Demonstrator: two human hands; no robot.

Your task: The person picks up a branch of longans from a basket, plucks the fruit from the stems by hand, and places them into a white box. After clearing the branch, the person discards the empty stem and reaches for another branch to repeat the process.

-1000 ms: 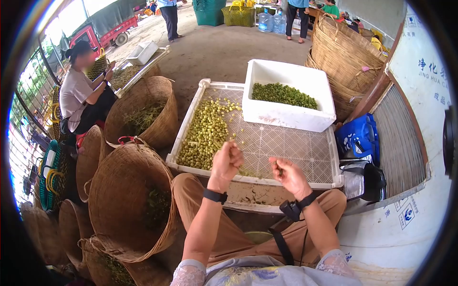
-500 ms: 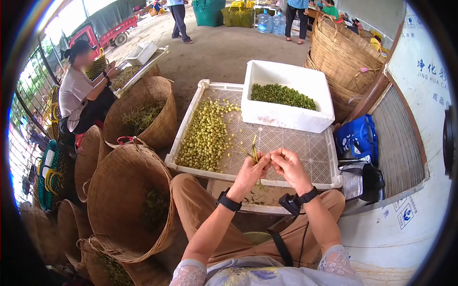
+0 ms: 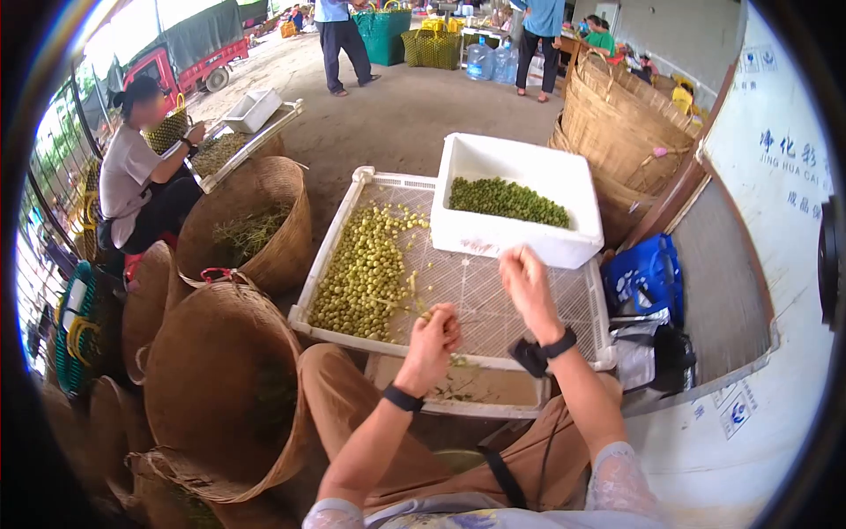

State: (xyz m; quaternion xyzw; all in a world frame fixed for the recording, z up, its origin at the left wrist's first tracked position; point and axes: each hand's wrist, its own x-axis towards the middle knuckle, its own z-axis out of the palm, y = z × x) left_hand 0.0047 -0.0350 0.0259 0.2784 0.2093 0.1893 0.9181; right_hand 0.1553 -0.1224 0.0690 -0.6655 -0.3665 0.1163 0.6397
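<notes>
My left hand (image 3: 432,344) is closed above the near side of a white mesh tray (image 3: 480,295), with thin green stems (image 3: 398,305) sticking out from its fingers to the left. Small round yellow-green fruits (image 3: 361,273) lie in a heap on the tray's left half, just beyond that hand. Higher up and to the right, my right hand (image 3: 527,284) has its fingers pressed together; anything in them is hidden. It is close to the front wall of a white foam box (image 3: 515,247), which holds smaller, darker green fruits (image 3: 509,201).
Large woven baskets (image 3: 220,370) crowd the left side, one with stems (image 3: 251,234) inside. A seated person (image 3: 137,167) works at another tray beyond. Tall baskets (image 3: 617,132), a blue bag (image 3: 648,278) and a white panel (image 3: 749,353) line the right.
My hands, together before, have moved apart: the left toward me and to the left with the stems, the right upward toward the foam box. The camera view has shifted slightly.
</notes>
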